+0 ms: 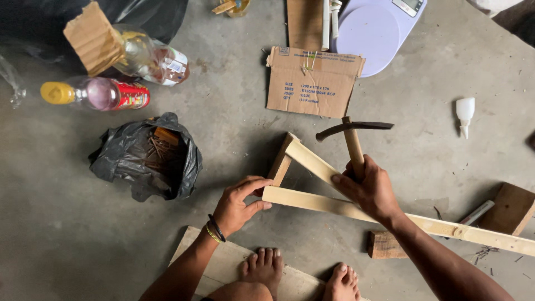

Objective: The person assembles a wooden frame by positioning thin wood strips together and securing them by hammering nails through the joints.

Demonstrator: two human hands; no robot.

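Note:
My right hand (369, 189) grips the wooden handle of a hammer (353, 134), whose dark metal head is raised above the floor. My left hand (238, 203) rests on the near end of a long pale wooden strip (423, 223), thumb and fingers pinching it where it meets a short wooden piece (280, 164). A second strip (312, 160) runs diagonally from that short piece under my right hand, forming a triangle. My bare feet (264, 266) rest on a wooden board (225, 262) at the bottom.
A black plastic bag (120, 161) of rusty nails lies left. Two bottles (97, 93) and folded cardboard (92, 36) lie top left. A cardboard piece (312, 83), a lilac scale (370, 30), a white glue bottle (464, 114) and wood blocks (510, 209) lie around.

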